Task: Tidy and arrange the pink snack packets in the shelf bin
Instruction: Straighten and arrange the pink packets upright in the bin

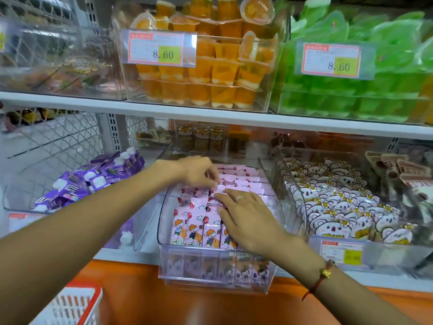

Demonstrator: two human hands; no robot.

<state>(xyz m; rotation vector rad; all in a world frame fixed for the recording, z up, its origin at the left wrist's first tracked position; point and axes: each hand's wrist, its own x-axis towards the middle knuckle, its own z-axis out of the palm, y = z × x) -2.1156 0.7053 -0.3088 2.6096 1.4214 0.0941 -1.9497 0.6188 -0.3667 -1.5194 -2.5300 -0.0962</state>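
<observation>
1. On the lower shelf [210, 118], at its front edge, we see a clear bin [210, 266] pulled partly out over the orange ledge [187, 301]; pink snack packets [199, 221] fill it in upright rows from front to back.
2. Our left hand [199, 172] reaches over the bin's back half, fingers curled down onto the tops of the rear packets; it appears to pinch one, though blur keeps us from being sure.
3. Our right hand [246, 216] lies flat, fingers straight and spread, pressing on the packets at the bin's right side near the front; it grips nothing. It wears a ring, and a red cord bracelet [321, 277] circles its wrist.
4. Left of the bin, purple pouches [93, 179] are heaped in a neighbouring bin. Right of it, white bear-shaped packets [339, 207] fill another.
5. On the upper shelf, orange jelly cups [210, 73] and green jelly cups [375, 90] sit in clear bins with price tags reading 8.60.
6. At the lower left corner of view, a red and white basket [70, 306] shows.
</observation>
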